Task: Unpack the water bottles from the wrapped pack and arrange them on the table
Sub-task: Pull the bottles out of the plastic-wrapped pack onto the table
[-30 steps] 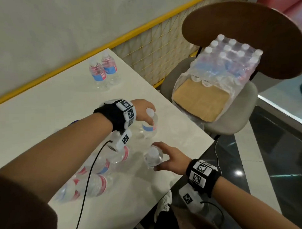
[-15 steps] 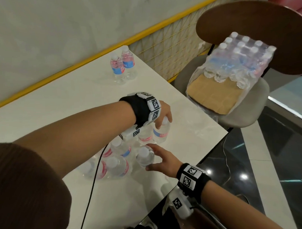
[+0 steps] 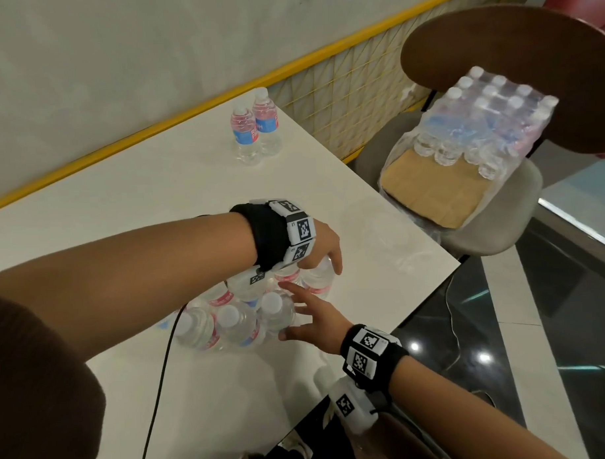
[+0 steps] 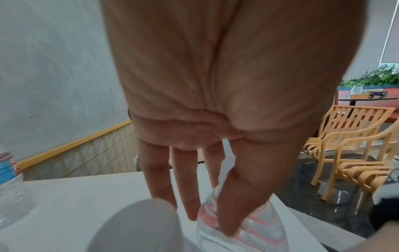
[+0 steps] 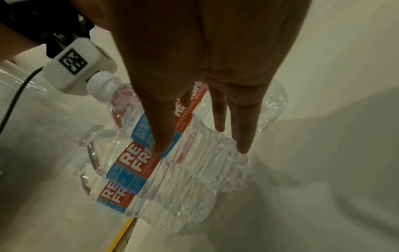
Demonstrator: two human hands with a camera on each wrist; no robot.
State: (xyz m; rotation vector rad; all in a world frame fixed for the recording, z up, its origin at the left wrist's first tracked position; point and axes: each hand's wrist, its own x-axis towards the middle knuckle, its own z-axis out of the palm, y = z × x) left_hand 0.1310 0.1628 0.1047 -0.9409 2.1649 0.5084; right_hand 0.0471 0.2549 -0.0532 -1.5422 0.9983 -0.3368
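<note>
right wrist: "refresh mineral water" bottle labels [image 5: 134, 163]

Our left hand [image 3: 320, 244] reaches in from the left, palm down, fingers [image 4: 228, 213] drooping straight and slightly spread. Our right hand [image 3: 313, 320] comes from the near right, fingers [image 5: 161, 122] extended and splayed, thumb apart.

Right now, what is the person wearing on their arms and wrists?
Both forearms are bare. Each wrist has a black band carrying white blocks printed with black square-pattern markers: left band, right band. A further white marker block hangs under the left wrist. A thin black cable trails from the right wrist across the table. A brown sleeve covers the right upper arm.
</note>
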